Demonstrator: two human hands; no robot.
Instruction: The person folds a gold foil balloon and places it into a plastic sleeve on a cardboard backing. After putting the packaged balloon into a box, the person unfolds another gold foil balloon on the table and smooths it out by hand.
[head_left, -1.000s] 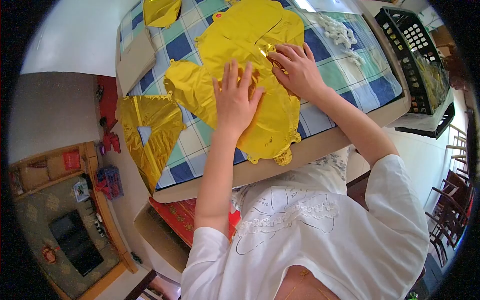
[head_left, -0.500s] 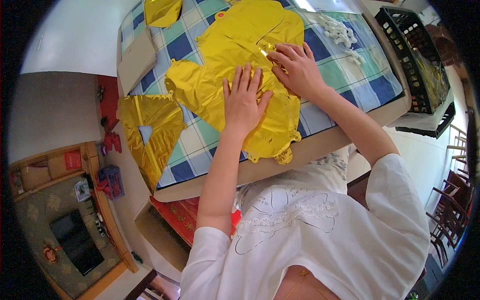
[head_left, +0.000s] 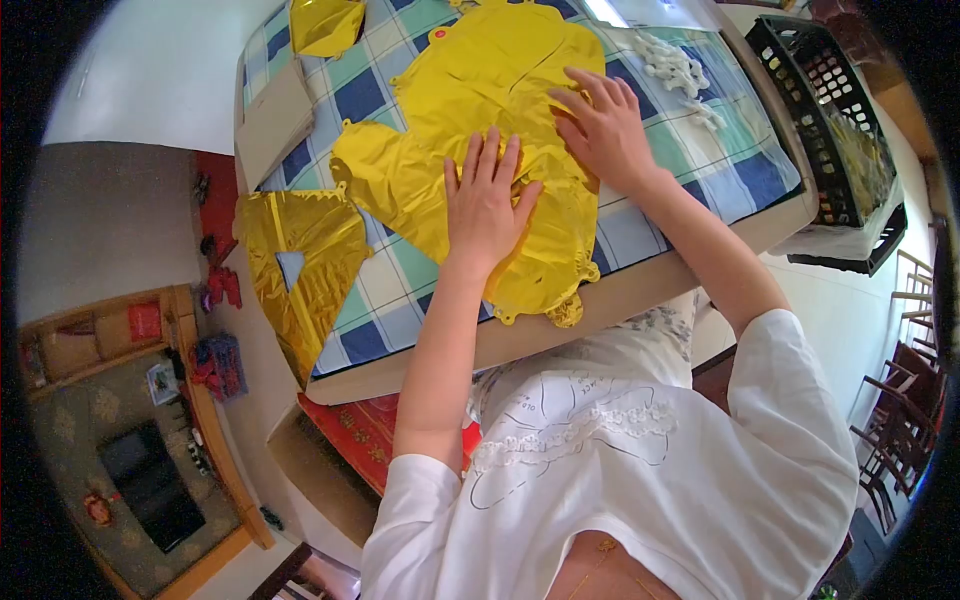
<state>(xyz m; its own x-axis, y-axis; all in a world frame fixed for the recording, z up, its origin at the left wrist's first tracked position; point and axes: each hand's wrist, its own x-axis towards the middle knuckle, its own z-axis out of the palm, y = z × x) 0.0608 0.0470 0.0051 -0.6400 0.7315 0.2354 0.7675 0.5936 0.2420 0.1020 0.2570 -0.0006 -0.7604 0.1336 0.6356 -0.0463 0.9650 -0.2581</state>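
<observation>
A large yellow foil sheet (head_left: 500, 80), wrinkled and with small tabs on its edge, lies on the checked tablecloth (head_left: 400, 290). My left hand (head_left: 485, 210) rests flat on its middle, fingers spread. At the foil's right side is my right hand (head_left: 607, 130), its fingers apart and holding nothing; whether it touches the foil cannot be made out. A gold foil piece with a small hole (head_left: 320, 245) hangs over the table's left edge. Another yellow foil piece (head_left: 327, 25) lies at the far left.
Brown cardboard (head_left: 275, 125) sits on the table's left side. White stringy material (head_left: 670, 65) lies at the back right. A black plastic crate (head_left: 820, 150) with clear bags stands beyond the right edge. Dark wooden chairs (head_left: 905, 400) are at the far right.
My right hand has moved a little up and to the right on the foil, and its fingers are more spread. My left hand has hardly moved.
</observation>
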